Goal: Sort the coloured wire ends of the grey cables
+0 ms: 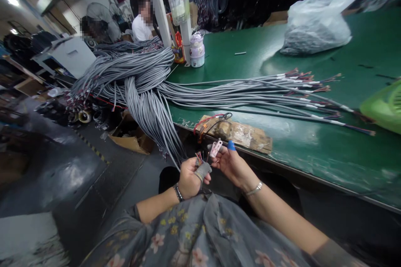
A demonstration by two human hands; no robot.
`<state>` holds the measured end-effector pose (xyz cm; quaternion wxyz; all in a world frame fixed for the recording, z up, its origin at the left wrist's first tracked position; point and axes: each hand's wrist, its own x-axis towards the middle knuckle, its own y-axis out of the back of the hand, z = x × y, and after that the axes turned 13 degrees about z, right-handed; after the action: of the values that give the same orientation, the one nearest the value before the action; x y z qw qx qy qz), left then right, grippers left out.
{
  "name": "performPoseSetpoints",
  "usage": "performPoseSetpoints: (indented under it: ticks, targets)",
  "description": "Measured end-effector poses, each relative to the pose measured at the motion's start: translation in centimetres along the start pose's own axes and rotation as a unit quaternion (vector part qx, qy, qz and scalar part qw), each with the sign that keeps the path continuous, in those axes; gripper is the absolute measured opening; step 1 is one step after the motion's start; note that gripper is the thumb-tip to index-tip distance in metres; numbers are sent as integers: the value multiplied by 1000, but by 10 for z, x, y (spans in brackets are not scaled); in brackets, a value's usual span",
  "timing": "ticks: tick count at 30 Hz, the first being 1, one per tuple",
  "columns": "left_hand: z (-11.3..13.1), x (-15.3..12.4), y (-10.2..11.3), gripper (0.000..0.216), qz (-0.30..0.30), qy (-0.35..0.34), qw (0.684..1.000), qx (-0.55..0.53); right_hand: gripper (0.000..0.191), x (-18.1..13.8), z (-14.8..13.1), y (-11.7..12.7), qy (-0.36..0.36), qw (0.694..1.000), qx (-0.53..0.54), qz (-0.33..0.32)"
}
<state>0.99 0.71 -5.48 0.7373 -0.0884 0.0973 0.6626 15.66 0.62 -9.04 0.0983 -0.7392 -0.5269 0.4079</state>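
My left hand [191, 178] is closed on the end of a grey cable, whose thin coloured wires [199, 157] fan out above the fist. A grey wrap [203, 170] covers its thumb. Just to the right, my right hand [231, 166] holds a small pinkish-white flat piece with holes [216, 149] in its fingers; I cannot make out its exact kind. A blue cover [231, 145] sits on the right thumb. Both hands are close together in front of the bench edge. Behind the left hand hangs a thick bundle of grey cables [150, 112].
More grey cables [225, 96] lie across the green bench [313, 158], wire ends to the right. A worn wooden board [250, 135] lies at the edge. Further off are a plastic bag [316, 27], a green basket [385, 106], a lilac-and-white container [197, 50] and a person [142, 27].
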Motion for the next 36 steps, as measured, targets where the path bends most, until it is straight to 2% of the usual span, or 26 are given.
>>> performPoseSetpoints:
  ticks: [4, 10, 14, 18, 20, 23, 26, 28, 31, 36]
  targets:
    - [0, 3, -6, 46, -11, -6, 1000, 4, 41, 4, -2, -8, 37, 999, 0, 19]
    - [-6, 6, -7, 44, -22, -5, 999, 31, 38, 5, 0, -12, 64, 997, 19, 48]
    - [-7, 5, -7, 45, -23, -7, 999, 36, 38, 2, 0, -12, 49, 997, 25, 51]
    - [-9, 3, -1, 44, -21, -29, 999, 39, 45, 0, -3, -9, 4, 1000, 25, 13]
    - [-12, 4, 4, 42, -9, -72, 996, 48, 45, -1, -5, -9, -8, 1000, 13, -7]
    - [-12, 7, 12, 35, 24, -208, 974, 89, 35, -1, -7, -9, 2, 1000, 3, -6]
    - [-9, 12, 14, 28, 61, -370, 916, 145, 31, -1, -6, -11, 38, 999, 2, 8]
    - [-7, 15, 12, 26, 86, -438, 877, 178, 33, -1, -3, -11, 57, 998, -1, 9]
    - [-8, 19, 9, 26, 111, -478, 843, 219, 33, 1, 1, -11, 50, 999, 4, 18]
    - [-15, 22, 7, 22, 109, -508, 820, 240, 32, 7, 5, -9, 27, 998, 42, 38]
